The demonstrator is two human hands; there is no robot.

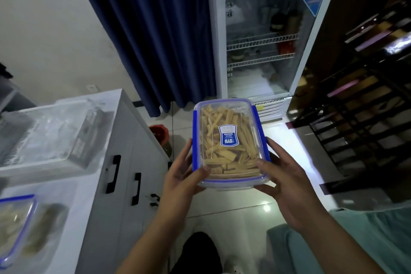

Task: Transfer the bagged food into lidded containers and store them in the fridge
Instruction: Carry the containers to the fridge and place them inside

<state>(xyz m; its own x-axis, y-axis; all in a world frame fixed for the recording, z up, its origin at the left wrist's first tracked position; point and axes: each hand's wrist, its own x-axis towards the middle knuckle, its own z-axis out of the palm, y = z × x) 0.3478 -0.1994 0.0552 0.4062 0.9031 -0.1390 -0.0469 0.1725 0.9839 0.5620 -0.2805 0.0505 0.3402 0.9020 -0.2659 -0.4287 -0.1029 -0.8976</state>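
As I stand facing the fridge (262, 35): its door is shut.
Boxes: two; one lidded box (230, 142) gripped by my left hand (184, 178) and right hand (287, 182).
Cut off: second box (13, 227), at the counter (66, 196) edge.

Two hands show, a left hand (184, 176) and a right hand (287, 181), and together they grip one lidded container (230, 143) of pale yellow food sticks (too many sticks to count). A second container (13, 229) with a blue-edged lid lies on the one white cabinet (124, 140), partly cut off by the picture's edge. One clear tray (44, 131) sits farther back on that cabinet. The cabinet front carries two black handles (113, 173). There is one glass-door fridge (262, 35), with two wire shelves (262, 41) visible inside, and one dark blue curtain (151, 29).
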